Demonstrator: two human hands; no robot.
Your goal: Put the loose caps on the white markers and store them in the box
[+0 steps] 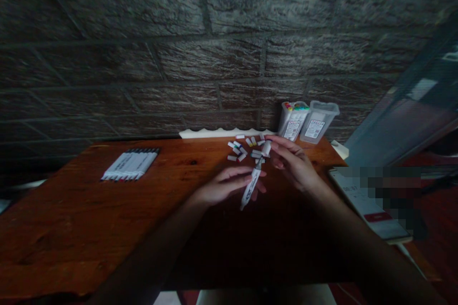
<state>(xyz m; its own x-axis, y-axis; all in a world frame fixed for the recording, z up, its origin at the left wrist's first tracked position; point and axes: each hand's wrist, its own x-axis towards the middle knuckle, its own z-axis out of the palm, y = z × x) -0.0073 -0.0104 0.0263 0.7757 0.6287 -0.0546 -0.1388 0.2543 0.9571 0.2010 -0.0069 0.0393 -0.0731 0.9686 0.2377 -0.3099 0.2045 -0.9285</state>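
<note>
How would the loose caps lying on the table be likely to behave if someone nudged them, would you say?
The loose caps would probably roll, since they look cylindrical and lie on their sides on the flat table. They are likely light, being so small, and probably stiff, as each keeps a neat tubular shape.

Bare and Slender

The left hand (223, 188) and the right hand (295, 162) are both uncovered, with long, slim fingers (282, 144); the nails are too small to make out. Behind them, the left forearm (170, 228) and the right forearm (343, 221) are bare too, each broad at the near edge and tapering to a narrow wrist (204, 197) at the far end.
</note>
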